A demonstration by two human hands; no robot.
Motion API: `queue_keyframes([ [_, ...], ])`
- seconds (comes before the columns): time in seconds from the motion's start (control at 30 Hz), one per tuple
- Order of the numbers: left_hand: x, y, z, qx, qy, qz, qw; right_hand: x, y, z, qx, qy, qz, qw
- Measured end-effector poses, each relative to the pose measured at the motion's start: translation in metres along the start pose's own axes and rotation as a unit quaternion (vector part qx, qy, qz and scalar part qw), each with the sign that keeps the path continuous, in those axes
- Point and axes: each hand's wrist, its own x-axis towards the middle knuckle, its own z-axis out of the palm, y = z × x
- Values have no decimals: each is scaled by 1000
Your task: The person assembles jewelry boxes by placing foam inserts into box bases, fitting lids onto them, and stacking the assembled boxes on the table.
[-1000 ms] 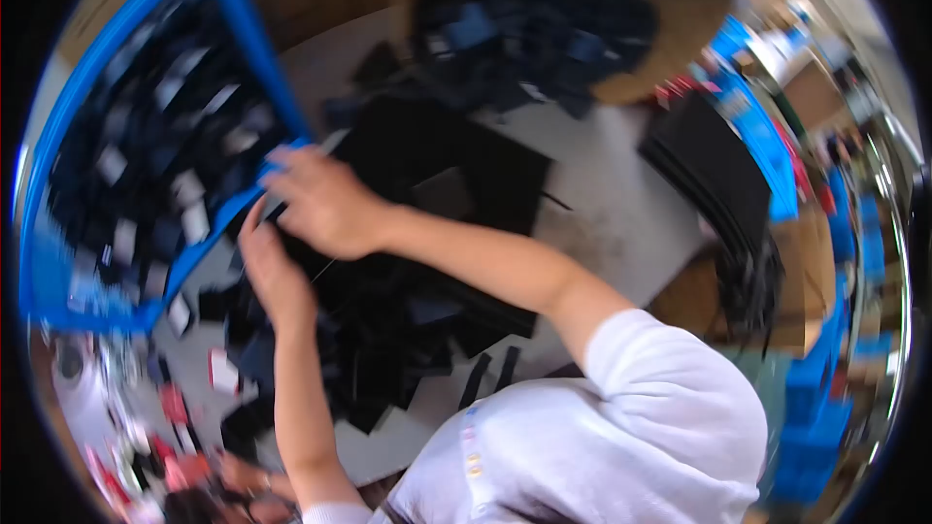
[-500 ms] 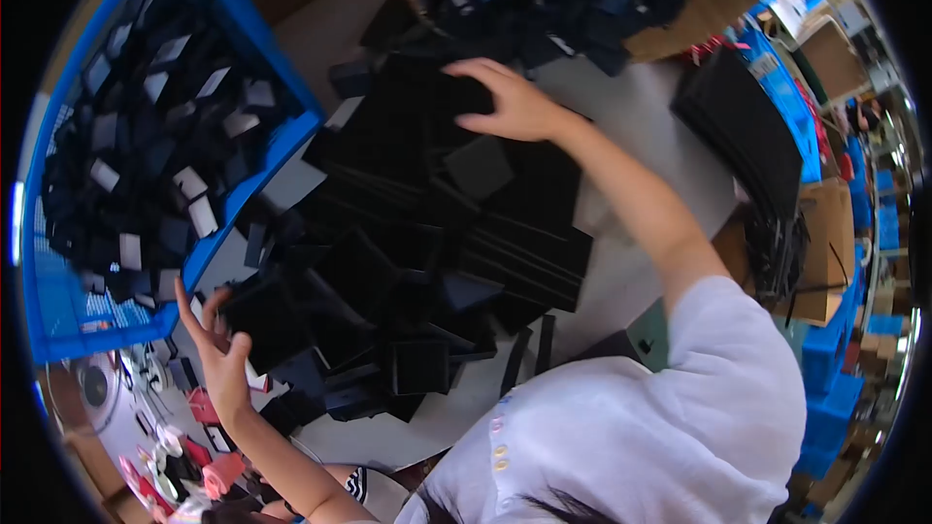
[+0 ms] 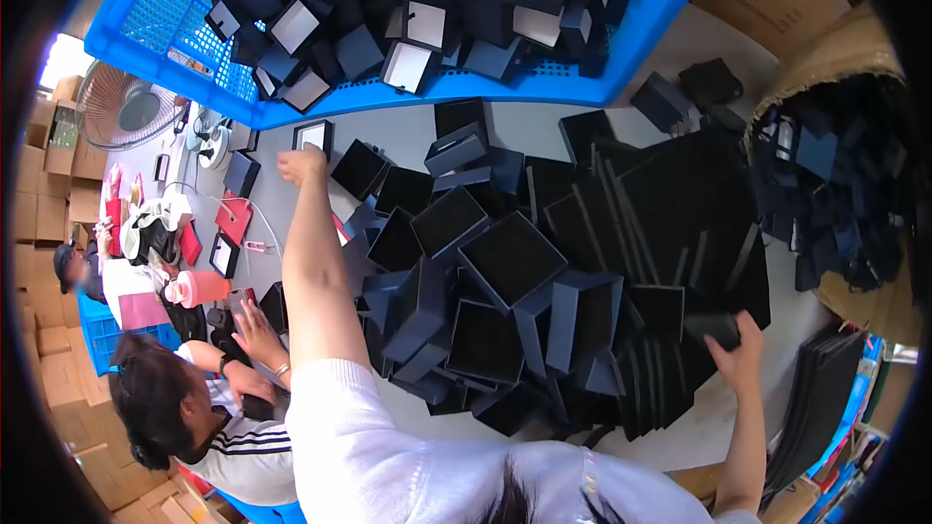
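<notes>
My left hand (image 3: 303, 167) is stretched to the table's far left, its fingers curled beside a small box (image 3: 314, 136) with a white inside. Whether it grips that box's edge is hidden. My right hand (image 3: 740, 347) pinches a small black foam-like pad (image 3: 709, 327), slightly blurred, over the right side of the stack. Beneath and left of it lie black foam-like sheets (image 3: 670, 194) with slits across them. Between my hands is a heap of open dark blue box trays (image 3: 513, 257) with black insides, tipped at various angles.
A blue plastic crate (image 3: 621, 87) full of small boxes stands behind the table. At right, a carton (image 3: 845, 68) holds more dark boxes, and black sheets (image 3: 815, 398) lean below it. A co-worker (image 3: 209, 417) sits at left, near a pink bottle (image 3: 199, 287) and a fan (image 3: 131, 112).
The view has turned left. My left hand has moved from open beside the crate to the small white-lined box. My right hand, open over the sheets before, now holds a small black pad.
</notes>
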Motion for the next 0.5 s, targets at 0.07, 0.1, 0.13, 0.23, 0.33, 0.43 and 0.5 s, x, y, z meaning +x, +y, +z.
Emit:
queue_keyframes([
  [0.07,16,3,6,-6,-29,-131,991,-2,-13,-17,102,-20,27,994],
  [0.1,8,6,-7,32,-46,-121,991,-2,-16,-17,97,-17,34,995],
  [0.13,25,-13,-2,65,-182,-7,981,-7,-18,-18,277,19,92,956],
  [0.23,75,-44,54,226,-184,204,934,-28,-3,-28,528,50,194,825],
  [0.33,58,-17,38,-30,4,190,981,-16,-19,-25,636,139,158,742],
  [0.43,-45,60,-68,-351,-228,122,900,20,-64,-24,518,137,74,841],
  [0.5,-126,98,-146,-317,-326,248,856,41,-121,-29,375,167,6,912],
])
